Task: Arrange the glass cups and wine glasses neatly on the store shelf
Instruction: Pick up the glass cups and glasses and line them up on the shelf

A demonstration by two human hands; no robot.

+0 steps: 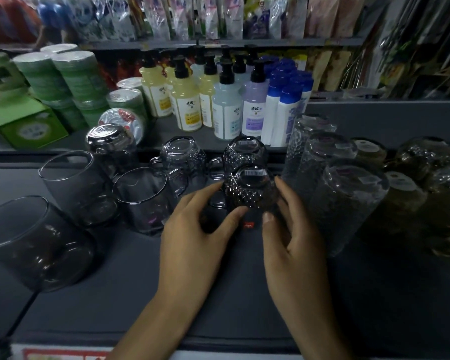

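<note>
A diamond-patterned glass mug (250,189) stands upside down on the grey shelf (218,294), a barcode sticker on its base. My left hand (195,237) and my right hand (294,235) grip it from either side, fingers and thumbs curled round its wall. A second patterned mug (246,149) stands inverted just behind it. Left of them are a clear inverted mug (182,157), an upright smoky mug (143,198) and two upright smoky tumblers (73,183), (29,240). To the right, three tall textured glasses (348,206) stand inverted in a row.
Amber textured glasses (411,183) crowd the right end of the shelf. Pump bottles (190,100) and blue-capped white bottles (283,110) stand on the shelf behind, with green round packs (70,79) and a green box (29,123) at the left. Packaged goods hang above.
</note>
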